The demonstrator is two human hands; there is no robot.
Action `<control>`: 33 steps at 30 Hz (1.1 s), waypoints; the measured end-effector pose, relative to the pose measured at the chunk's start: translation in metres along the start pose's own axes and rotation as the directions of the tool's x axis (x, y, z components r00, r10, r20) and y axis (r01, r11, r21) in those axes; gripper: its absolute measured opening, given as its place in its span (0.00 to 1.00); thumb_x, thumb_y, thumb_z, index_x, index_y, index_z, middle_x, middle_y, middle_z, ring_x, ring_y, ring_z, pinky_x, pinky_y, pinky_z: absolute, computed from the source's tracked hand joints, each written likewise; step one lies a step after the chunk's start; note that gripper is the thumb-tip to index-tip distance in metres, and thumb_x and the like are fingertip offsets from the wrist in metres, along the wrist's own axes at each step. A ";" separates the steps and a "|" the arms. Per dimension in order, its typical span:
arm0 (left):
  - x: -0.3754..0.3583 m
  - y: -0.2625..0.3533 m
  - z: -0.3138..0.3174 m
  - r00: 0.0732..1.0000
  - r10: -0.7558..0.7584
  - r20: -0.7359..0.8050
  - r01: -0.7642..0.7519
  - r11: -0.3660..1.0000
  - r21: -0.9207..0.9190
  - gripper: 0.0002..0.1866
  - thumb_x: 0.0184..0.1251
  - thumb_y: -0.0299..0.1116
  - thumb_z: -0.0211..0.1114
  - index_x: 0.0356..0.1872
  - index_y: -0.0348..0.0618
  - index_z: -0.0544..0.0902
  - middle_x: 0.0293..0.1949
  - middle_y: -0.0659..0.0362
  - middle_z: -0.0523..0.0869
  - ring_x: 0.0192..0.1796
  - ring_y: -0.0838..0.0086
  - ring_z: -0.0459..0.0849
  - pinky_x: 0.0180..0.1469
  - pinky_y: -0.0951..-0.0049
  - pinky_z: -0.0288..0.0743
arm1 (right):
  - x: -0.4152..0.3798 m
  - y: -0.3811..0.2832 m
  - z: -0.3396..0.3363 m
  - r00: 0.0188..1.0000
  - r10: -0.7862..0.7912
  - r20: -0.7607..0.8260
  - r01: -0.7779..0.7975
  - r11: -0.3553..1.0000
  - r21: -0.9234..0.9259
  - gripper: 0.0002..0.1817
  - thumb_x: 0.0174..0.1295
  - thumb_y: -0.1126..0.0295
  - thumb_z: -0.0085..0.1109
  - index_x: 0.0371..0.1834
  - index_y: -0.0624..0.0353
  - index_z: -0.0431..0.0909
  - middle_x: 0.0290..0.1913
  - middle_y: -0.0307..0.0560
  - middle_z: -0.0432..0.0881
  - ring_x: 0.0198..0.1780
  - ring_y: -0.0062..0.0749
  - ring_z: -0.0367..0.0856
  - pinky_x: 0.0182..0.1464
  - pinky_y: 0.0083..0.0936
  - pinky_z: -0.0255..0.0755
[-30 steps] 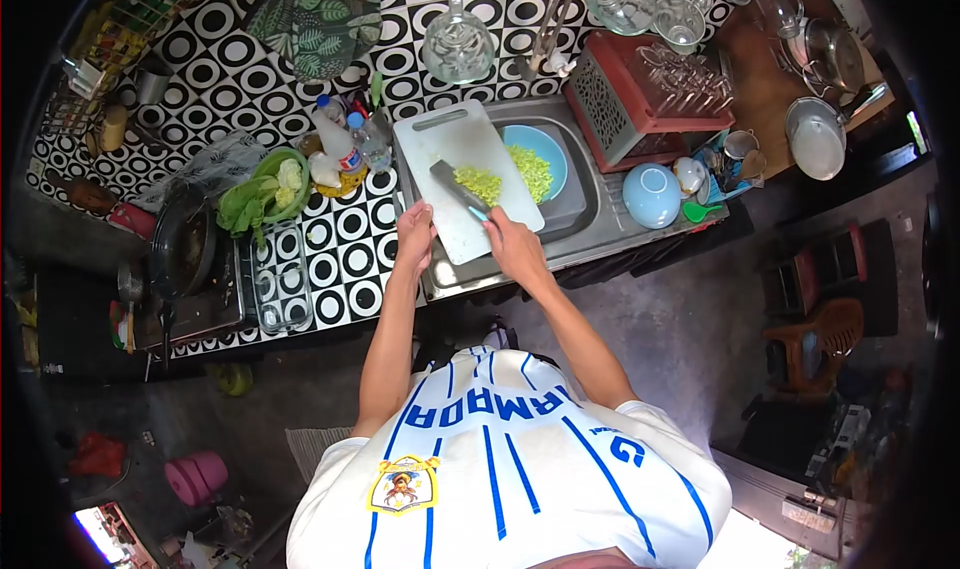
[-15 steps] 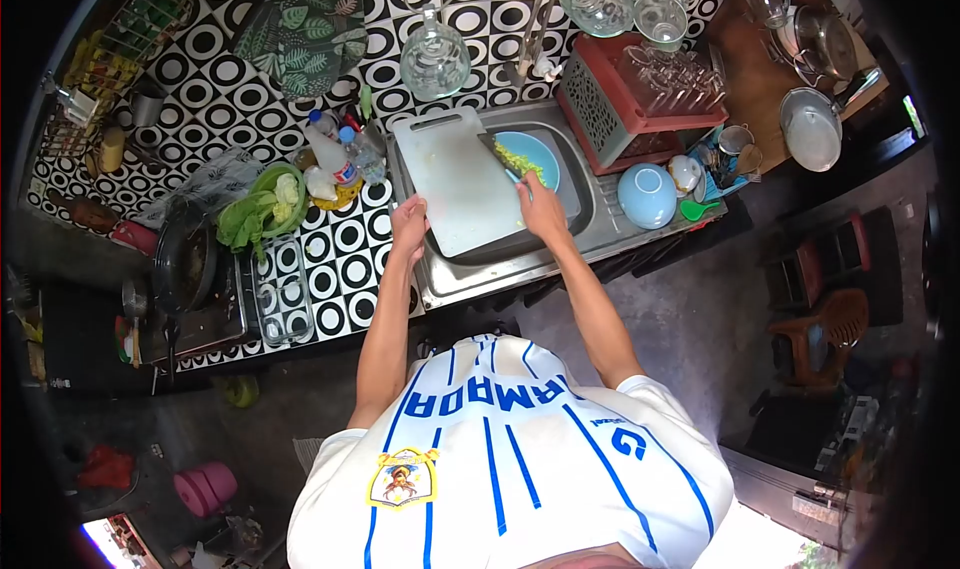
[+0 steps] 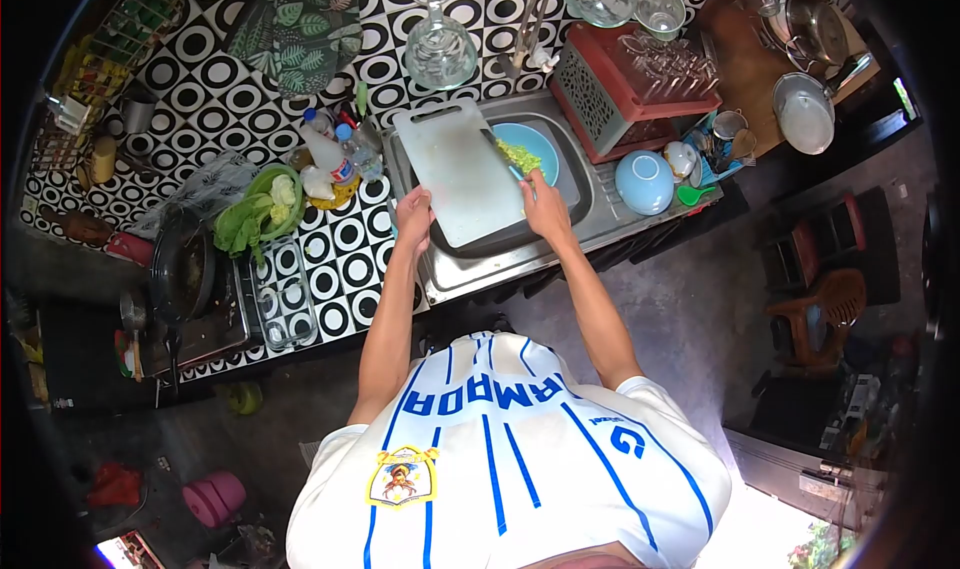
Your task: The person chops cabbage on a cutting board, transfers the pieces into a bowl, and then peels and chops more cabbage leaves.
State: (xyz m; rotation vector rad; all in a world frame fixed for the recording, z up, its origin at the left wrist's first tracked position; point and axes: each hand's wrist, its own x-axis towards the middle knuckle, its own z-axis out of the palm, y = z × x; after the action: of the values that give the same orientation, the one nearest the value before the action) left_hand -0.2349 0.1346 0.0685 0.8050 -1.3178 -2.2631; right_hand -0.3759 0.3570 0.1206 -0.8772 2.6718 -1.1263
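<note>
A white cutting board (image 3: 458, 172) lies across the steel sink (image 3: 590, 219), its surface bare. My left hand (image 3: 413, 216) grips the board's near left edge. My right hand (image 3: 545, 202) holds a knife (image 3: 497, 146) whose blade reaches over a blue bowl (image 3: 532, 143) in the sink. Chopped yellow-green vegetable (image 3: 518, 156) lies in that bowl beside the blade.
A green bowl of leafy greens (image 3: 255, 212) stands left of the board, with bottles (image 3: 333, 153) behind it. A black pan (image 3: 183, 272) and a clear glass dish (image 3: 285, 294) sit at the left. A red rack of glasses (image 3: 640, 74) and an upturned blue bowl (image 3: 645, 181) are right of the sink.
A second ago the chopped vegetable lay on the board under the knife. My right hand swept it off into the blue bowl, and the board is now bare. My left hand stays on the board's edge.
</note>
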 end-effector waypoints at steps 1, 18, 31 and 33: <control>-0.002 0.003 0.001 1.000 0.000 -0.015 0.001 1.000 0.022 0.17 0.79 0.28 0.52 0.62 0.30 0.76 0.53 0.52 0.86 0.50 0.70 0.87 0.55 0.72 0.82 | 0.001 -0.002 -0.002 1.000 0.028 -0.009 -0.028 1.000 0.003 0.12 0.75 0.59 0.48 0.49 0.55 0.70 0.35 0.68 0.83 0.42 0.72 0.80 0.43 0.60 0.70; -0.008 0.012 -0.004 0.999 -0.022 -0.032 0.022 1.000 -0.003 0.15 0.78 0.30 0.56 0.61 0.36 0.78 0.47 0.61 0.87 0.43 0.81 0.85 0.43 0.82 0.79 | -0.001 -0.004 0.018 0.993 0.086 -0.086 -0.077 0.991 0.105 0.11 0.75 0.63 0.48 0.48 0.59 0.68 0.38 0.69 0.83 0.45 0.74 0.79 0.45 0.60 0.70; -0.016 0.014 -0.002 0.997 0.025 -0.067 -0.031 0.996 -0.088 0.16 0.78 0.29 0.55 0.61 0.33 0.75 0.48 0.59 0.86 0.44 0.78 0.85 0.45 0.80 0.79 | -0.051 -0.057 -0.011 0.997 -0.068 -0.044 0.072 0.993 0.095 0.10 0.75 0.61 0.49 0.48 0.56 0.69 0.31 0.69 0.81 0.38 0.73 0.79 0.38 0.61 0.69; -0.016 0.017 -0.001 0.995 0.041 -0.091 -0.049 0.995 -0.081 0.16 0.78 0.29 0.56 0.61 0.34 0.75 0.48 0.60 0.86 0.43 0.79 0.84 0.43 0.80 0.78 | -0.079 -0.072 -0.009 0.988 -0.151 0.015 0.148 0.982 0.117 0.10 0.74 0.61 0.50 0.48 0.54 0.69 0.27 0.67 0.80 0.36 0.72 0.78 0.35 0.61 0.68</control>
State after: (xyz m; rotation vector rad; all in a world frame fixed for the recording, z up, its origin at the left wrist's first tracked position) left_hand -0.2210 0.1352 0.0872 0.8290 -1.1814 -2.2049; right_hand -0.2792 0.3657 0.1672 -1.0781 2.5274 -1.2786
